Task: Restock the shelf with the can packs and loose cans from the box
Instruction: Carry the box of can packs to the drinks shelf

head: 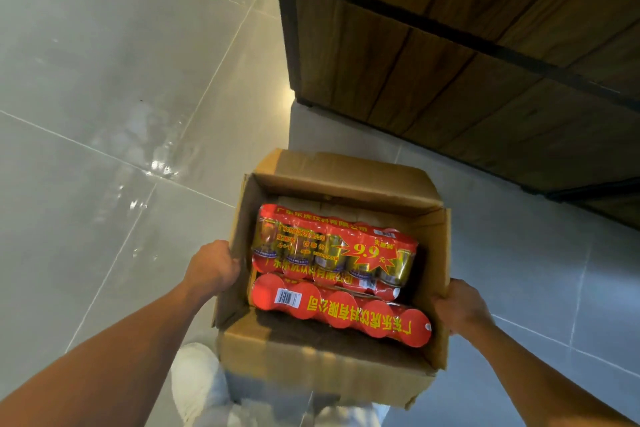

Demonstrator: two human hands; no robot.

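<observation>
An open brown cardboard box (346, 180) hangs above the floor, held from both sides. My left hand (212, 267) grips its left wall and my right hand (460, 308) grips its right wall. Inside lie two red shrink-wrapped can packs. The far pack (332, 250) shows gold cans on their sides and a yellow "9.9" star. The near pack (343, 312) shows red round can ends and a barcode label. Loose cans are not visible; some pale carton tops show behind the far pack.
A dark wooden shelf unit (450, 55) with black metal framing stands at the upper right, close beyond the box. Grey glossy floor tiles (104, 114) spread to the left. My white trousers and shoe (197, 385) show below the box.
</observation>
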